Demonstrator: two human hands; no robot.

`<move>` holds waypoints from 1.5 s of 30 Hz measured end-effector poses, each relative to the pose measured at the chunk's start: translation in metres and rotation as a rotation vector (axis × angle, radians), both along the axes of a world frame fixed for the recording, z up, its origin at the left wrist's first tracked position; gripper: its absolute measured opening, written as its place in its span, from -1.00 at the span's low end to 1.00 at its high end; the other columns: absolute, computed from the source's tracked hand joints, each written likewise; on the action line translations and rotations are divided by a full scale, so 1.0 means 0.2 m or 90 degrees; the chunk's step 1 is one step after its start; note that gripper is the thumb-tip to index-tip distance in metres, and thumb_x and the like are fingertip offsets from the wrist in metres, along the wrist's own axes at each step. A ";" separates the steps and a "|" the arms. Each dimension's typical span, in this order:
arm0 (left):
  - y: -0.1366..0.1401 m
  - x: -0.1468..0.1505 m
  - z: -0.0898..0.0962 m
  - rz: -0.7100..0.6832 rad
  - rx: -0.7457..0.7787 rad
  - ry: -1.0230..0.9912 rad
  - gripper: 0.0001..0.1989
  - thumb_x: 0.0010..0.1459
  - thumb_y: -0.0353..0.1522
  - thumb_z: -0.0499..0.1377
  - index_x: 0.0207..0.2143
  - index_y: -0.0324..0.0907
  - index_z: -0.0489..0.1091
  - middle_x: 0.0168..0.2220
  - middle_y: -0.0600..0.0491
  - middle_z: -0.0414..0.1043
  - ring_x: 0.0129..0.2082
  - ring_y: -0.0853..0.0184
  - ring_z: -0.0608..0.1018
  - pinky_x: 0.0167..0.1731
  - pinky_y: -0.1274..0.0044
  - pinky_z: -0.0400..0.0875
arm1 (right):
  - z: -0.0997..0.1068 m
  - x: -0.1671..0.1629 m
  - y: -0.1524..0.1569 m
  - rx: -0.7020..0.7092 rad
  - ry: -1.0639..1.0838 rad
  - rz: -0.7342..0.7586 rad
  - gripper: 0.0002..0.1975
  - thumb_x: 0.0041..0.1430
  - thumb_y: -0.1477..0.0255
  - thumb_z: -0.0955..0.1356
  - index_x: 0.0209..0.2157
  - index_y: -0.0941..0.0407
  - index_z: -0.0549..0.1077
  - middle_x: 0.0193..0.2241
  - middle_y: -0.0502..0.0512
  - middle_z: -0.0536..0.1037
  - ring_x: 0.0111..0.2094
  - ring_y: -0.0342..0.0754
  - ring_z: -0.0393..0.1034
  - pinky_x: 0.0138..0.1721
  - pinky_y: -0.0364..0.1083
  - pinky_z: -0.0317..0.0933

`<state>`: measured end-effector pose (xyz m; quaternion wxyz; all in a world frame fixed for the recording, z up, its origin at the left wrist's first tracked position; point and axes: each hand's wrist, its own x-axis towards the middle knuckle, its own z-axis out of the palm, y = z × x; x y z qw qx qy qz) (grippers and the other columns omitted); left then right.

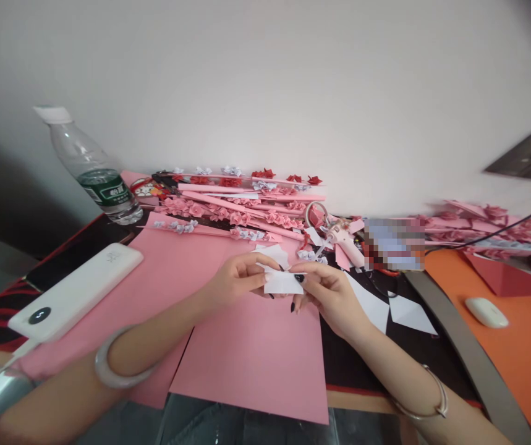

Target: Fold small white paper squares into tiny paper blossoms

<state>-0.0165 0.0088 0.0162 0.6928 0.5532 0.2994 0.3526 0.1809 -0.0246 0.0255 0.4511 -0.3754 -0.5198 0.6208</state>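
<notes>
White paper (282, 283) in both nearly closed grips (238, 277) (334, 295)

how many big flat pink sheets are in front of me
2 visible: the left sheet, partly under the white power bank, and the right sheet, below the white paper between your left hand and right hand. More could be hidden underneath.

Small white paper (282, 283), roughly rectangular, held above pink sheet (260, 364)

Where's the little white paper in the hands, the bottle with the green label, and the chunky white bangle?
White paper (282, 283), head view: middle of the held piece.
Bottle (102, 184), head view: its green label.
Bangle (102, 364), head view: the band's outer curve.
</notes>
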 end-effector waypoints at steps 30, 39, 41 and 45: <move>0.00 0.02 -0.05 0.031 0.045 0.110 -0.80 0.01 -0.46 0.15 -0.25 -0.26 0.42 -0.32 0.01 0.48 -0.40 0.38 0.55 -0.37 0.52 0.47 | 0.00 -0.01 0.01 -0.018 -0.159 -0.076 -0.77 0.00 0.46 0.35 -0.25 0.14 0.54 -0.59 0.01 0.54 -0.59 -0.16 0.45 -0.50 -0.15 0.40; -0.01 0.04 -0.03 0.061 0.079 0.126 -0.81 0.00 -0.48 0.13 -0.28 -0.28 0.44 -0.31 -0.01 0.49 -0.38 0.36 0.55 -0.35 0.51 0.48 | -0.02 -0.02 0.00 0.063 -0.213 -0.112 -0.77 0.03 0.52 0.31 -0.27 0.13 0.55 -0.62 0.00 0.53 -0.60 -0.14 0.44 -0.49 -0.13 0.41; -0.01 0.04 -0.04 0.055 0.074 0.118 -0.81 -0.01 -0.49 0.13 -0.28 -0.27 0.43 -0.32 -0.01 0.49 -0.38 0.35 0.55 -0.35 0.51 0.47 | -0.02 -0.02 0.00 0.072 -0.212 -0.111 -0.77 0.03 0.53 0.30 -0.28 0.12 0.55 -0.62 -0.01 0.52 -0.60 -0.14 0.44 -0.50 -0.13 0.41; 0.00 0.03 -0.05 0.036 0.057 0.105 -0.82 -0.03 -0.48 0.16 -0.29 -0.27 0.43 -0.33 0.00 0.48 -0.38 0.36 0.55 -0.35 0.52 0.46 | -0.02 -0.02 0.00 0.081 -0.220 -0.104 -0.78 0.05 0.52 0.30 -0.27 0.11 0.54 -0.60 -0.01 0.52 -0.59 -0.14 0.45 -0.49 -0.13 0.41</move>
